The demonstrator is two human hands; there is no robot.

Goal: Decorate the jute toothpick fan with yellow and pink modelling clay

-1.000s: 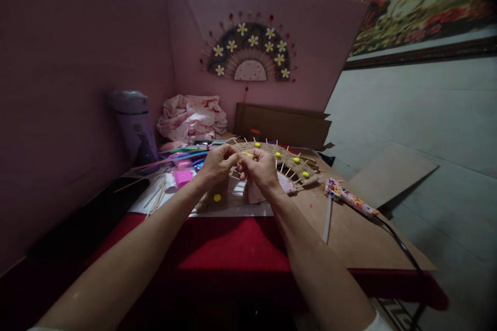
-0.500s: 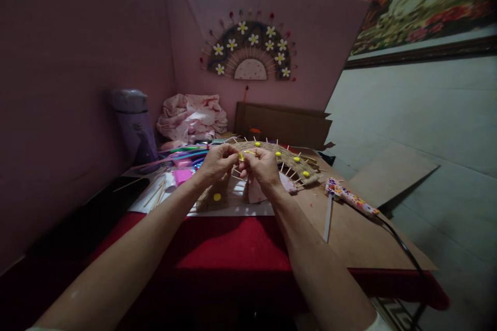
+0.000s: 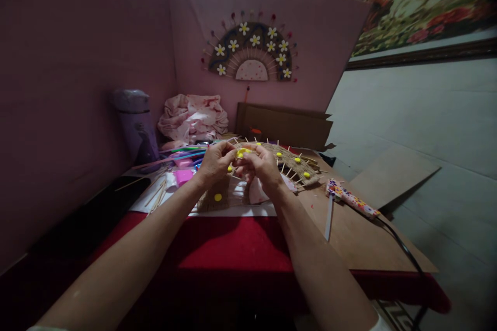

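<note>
Looks like the fiddly shaping bit to me, left hand (image 3: pixel 217 163) and right hand (image 3: pixel 262 165) both pinching the yellow piece (image 3: pixel 243 152) between them, twine-covered fan (image 3: pixel 288 158) just behind, so next move probably wants light fingertips.

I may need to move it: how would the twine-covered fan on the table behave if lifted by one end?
The twine-covered fan would probably feel light for its size, since only slender sticks bridge its gap. They look fragile and might snap. The dotted half-disc may sag, as they seem its only link.
</note>
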